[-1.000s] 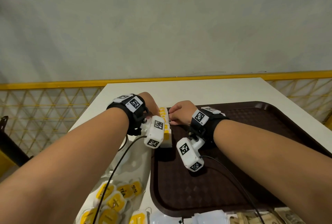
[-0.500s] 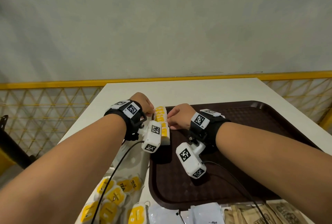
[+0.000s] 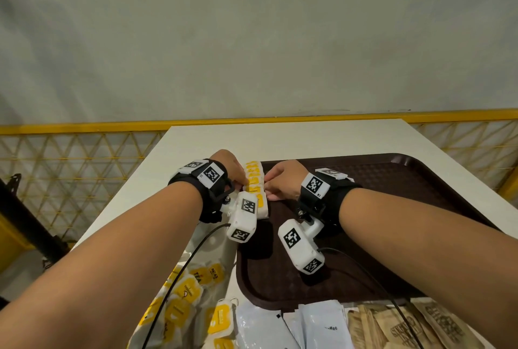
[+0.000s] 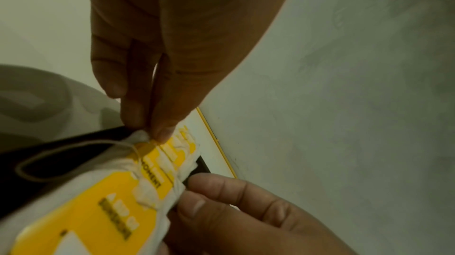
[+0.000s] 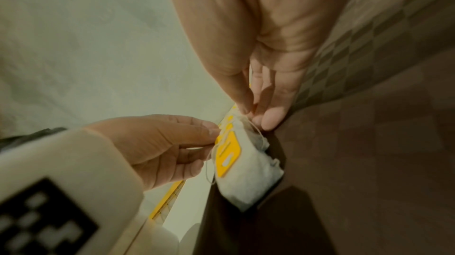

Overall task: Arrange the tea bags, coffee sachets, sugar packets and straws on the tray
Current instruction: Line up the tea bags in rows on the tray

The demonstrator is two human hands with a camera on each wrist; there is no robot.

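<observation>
Squaring the row of tea bags along the tray left edge, left hand and right hand fingertips pinching its sides. Bags soft, light, strings snag; hold the edges.

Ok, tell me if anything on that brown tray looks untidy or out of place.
The row of white tea bags with yellow tags lies fairly straight along the dark brown plastic tray's left edge. One loose string loops out onto the tray. Both hands, left hand and right hand, touch the row.
</observation>
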